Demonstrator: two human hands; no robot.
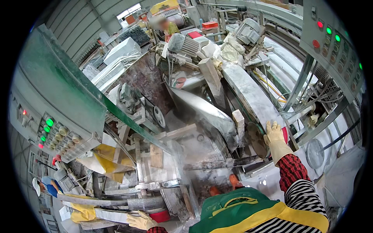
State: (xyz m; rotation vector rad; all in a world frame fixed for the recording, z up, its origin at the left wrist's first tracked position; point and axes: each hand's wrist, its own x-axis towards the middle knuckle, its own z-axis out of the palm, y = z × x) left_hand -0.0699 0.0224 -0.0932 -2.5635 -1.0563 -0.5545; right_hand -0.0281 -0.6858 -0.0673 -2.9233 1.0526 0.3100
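My right hand (275, 136), in a pale yellow rubber glove, rests flat against the edge of a dusty white blade guard (248, 97) beside a dark round disc (257, 139); the fingers are spread and nothing is in it. At the lower edge my left hand (140, 221), also gloved, lies on a long grey stone strip (112, 202) next to a red cap (159, 216); whether it grips the strip is unclear. A green and yellow apron (248, 211) and a striped sleeve (303, 198) fill the lower right.
A grey control box (54, 136) with green and red lights hangs at left, a second panel (334, 42) at upper right. Dusty motors (182, 44), belts, a pulley (158, 116), wooden blocks (156, 155) and cables crowd the middle. Another person (167, 27) stands far back.
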